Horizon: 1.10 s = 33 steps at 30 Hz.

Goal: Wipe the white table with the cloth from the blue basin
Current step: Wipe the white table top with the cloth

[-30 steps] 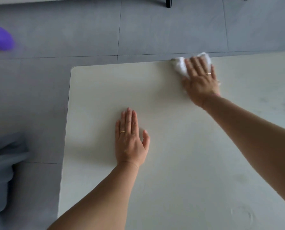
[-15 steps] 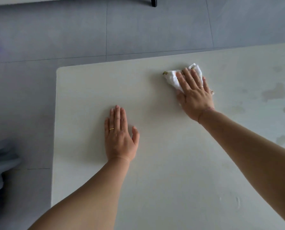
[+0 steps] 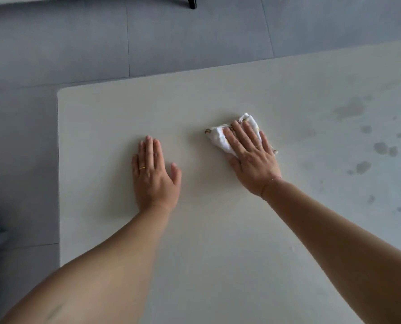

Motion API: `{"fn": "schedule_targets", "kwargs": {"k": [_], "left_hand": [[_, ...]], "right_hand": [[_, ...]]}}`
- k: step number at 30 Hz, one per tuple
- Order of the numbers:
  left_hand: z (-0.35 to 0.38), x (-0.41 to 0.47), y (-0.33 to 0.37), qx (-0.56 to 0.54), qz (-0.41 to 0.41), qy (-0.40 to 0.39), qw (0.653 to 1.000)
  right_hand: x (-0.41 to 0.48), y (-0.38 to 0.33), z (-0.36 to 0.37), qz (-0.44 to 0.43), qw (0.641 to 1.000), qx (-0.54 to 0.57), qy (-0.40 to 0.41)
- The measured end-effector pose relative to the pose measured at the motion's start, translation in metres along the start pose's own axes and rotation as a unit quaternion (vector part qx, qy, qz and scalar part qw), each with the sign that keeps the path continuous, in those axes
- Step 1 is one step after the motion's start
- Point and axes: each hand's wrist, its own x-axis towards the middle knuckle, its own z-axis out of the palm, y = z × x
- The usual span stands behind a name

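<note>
The white table (image 3: 106, 118) fills most of the view, with its far-left corner at upper left. A crumpled white cloth (image 3: 220, 136) with small yellow marks lies on it, right of centre. My right hand (image 3: 250, 157) presses flat on the cloth, fingers pointing away from me and covering its near part. My left hand (image 3: 154, 175) rests palm-down on the bare tabletop to the left, fingers together, holding nothing. The blue basin is out of view.
Several dark wet spots (image 3: 349, 108) mark the tabletop to the right of the cloth. Grey floor tiles (image 3: 78, 43) lie beyond the far and left table edges. A black furniture leg (image 3: 192, 2) stands at the top.
My right hand has dragged the cloth from the table's far edge back toward me. My left hand stays flat on the table. More wet spots show on the right.
</note>
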Motion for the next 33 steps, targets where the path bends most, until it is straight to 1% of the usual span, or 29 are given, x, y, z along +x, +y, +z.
{"fn": "schedule_targets", "kwargs": {"k": [1,4,6,8,9,10,12,14,15,16,17,19,21,23,24,25,26,27,29,31,32,33], "left_hand": [[0.000,0.000,0.000,0.001,-0.001,0.000,1.000],[0.000,0.000,0.000,-0.002,-0.004,0.001,1.000],[0.002,0.000,-0.001,-0.001,0.000,0.006,1.000],[0.004,0.001,-0.001,-0.003,0.002,0.012,1.000],[0.004,0.000,-0.002,-0.003,0.003,0.011,1.000],[0.004,0.000,-0.002,-0.002,0.005,0.011,1.000],[0.005,0.001,-0.002,0.004,0.004,0.015,1.000],[0.004,0.000,-0.001,0.012,0.000,0.011,1.000],[0.003,0.000,0.000,0.020,0.000,0.008,1.000],[0.002,-0.001,0.001,0.032,0.000,0.003,0.999],[0.002,-0.002,0.002,0.046,-0.002,-0.003,0.999],[0.000,-0.006,0.006,0.068,-0.014,-0.006,0.998],[-0.003,-0.018,0.016,0.064,-0.025,0.008,0.998],[-0.004,-0.042,0.036,0.042,-0.022,0.021,0.999],[-0.003,-0.059,0.048,0.027,-0.013,0.022,0.999],[-0.001,-0.079,0.061,0.009,-0.001,0.018,1.000],[0.001,-0.101,0.074,-0.007,0.015,0.009,1.000],[0.004,-0.122,0.087,-0.018,0.033,-0.007,0.999],[0.010,-0.159,0.105,-0.020,0.062,-0.042,0.997],[0.016,-0.177,0.111,-0.009,0.064,-0.064,0.996],[0.018,-0.181,0.111,-0.003,0.060,-0.067,0.996],[0.020,-0.183,0.110,0.001,0.056,-0.067,0.996]], "right_hand": [[-0.004,0.020,-0.004,0.028,1.000,0.003,0.008],[-0.020,0.072,-0.019,0.177,0.983,0.020,0.034],[-0.022,0.074,-0.018,0.262,0.964,0.024,0.049],[-0.017,0.047,-0.013,0.308,0.949,0.033,0.059],[-0.019,0.027,-0.007,0.299,0.952,0.032,0.060],[-0.023,0.007,0.000,0.263,0.963,0.030,0.059],[-0.039,-0.024,0.011,0.153,0.988,0.019,0.034],[-0.054,-0.022,0.010,0.046,0.999,0.005,0.002],[-0.056,-0.008,0.005,0.010,1.000,0.000,-0.004],[-0.058,0.008,-0.001,-0.002,1.000,-0.001,-0.002],[-0.061,0.026,-0.005,0.012,1.000,0.002,0.004],[-0.070,0.062,-0.014,0.094,0.995,0.011,0.015],[-0.080,0.086,-0.021,0.183,0.983,0.021,0.024],[-0.079,0.085,-0.020,0.256,0.966,0.034,0.033],[-0.077,0.074,-0.019,0.283,0.958,0.041,0.035],[-0.077,0.059,-0.016,0.293,0.955,0.044,0.034],[-0.080,0.041,-0.011,0.276,0.960,0.044,0.031],[-0.087,0.022,-0.005,0.235,0.971,0.041,0.026],[-0.108,-0.006,0.005,0.128,0.991,0.029,0.001],[-0.121,0.000,0.005,0.032,0.999,0.017,-0.009],[-0.123,0.013,0.002,0.000,1.000,0.012,-0.011],[-0.124,0.029,-0.002,-0.009,1.000,0.002,-0.009]]}}
